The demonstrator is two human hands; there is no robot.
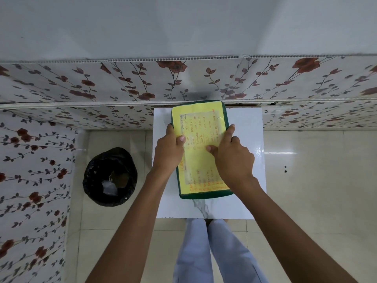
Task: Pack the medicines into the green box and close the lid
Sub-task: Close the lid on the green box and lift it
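Note:
The green box (204,196) lies on a small white table (247,127), its lid down and covered by a yellow handwritten sheet (201,119). My left hand (168,151) grips the box's left edge, thumb on top of the lid. At the right edge my right hand (233,158) holds on, thumb pressed on the yellow sheet. No medicines are visible; the inside of the box is hidden by the lid.
A black bin (110,176) lined with a dark bag stands on the tiled floor left of the table. Flower-patterned wall panels (81,82) run behind and to the left. My legs in light trousers (206,252) are below the table's near edge.

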